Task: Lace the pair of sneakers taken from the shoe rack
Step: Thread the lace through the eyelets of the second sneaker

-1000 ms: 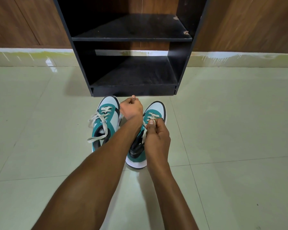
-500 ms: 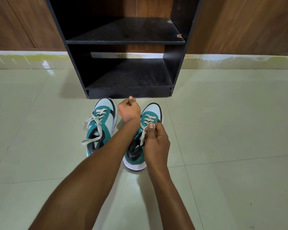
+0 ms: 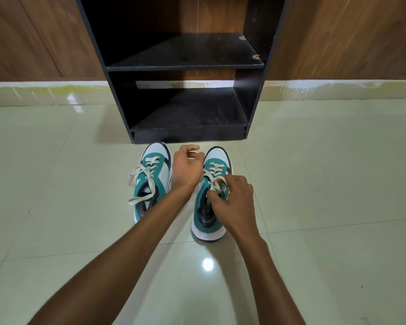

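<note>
Two teal, white and black sneakers stand side by side on the floor, toes toward the rack. The left sneaker [image 3: 150, 184] has its cream lace hanging loose over its left side. My right hand [image 3: 234, 202] pinches a loop of the cream lace [image 3: 217, 184] above the tongue of the right sneaker [image 3: 208, 224]. My left hand [image 3: 186, 167] hovers between the two toes, fingers loosely curled and apart, with nothing visible in it. A strand of the right sneaker's lace runs under my left wrist.
A black shoe rack [image 3: 188, 134] with two bare shelves stands just beyond the sneakers against a wooden wall [image 3: 349, 36]. Glossy pale floor tiles [image 3: 326, 184] spread to both sides and toward me.
My left hand has loosened from a tight fist. My right hand has shifted to the right side of the right sneaker and now pinches a loop of lace. The view moved closer.
</note>
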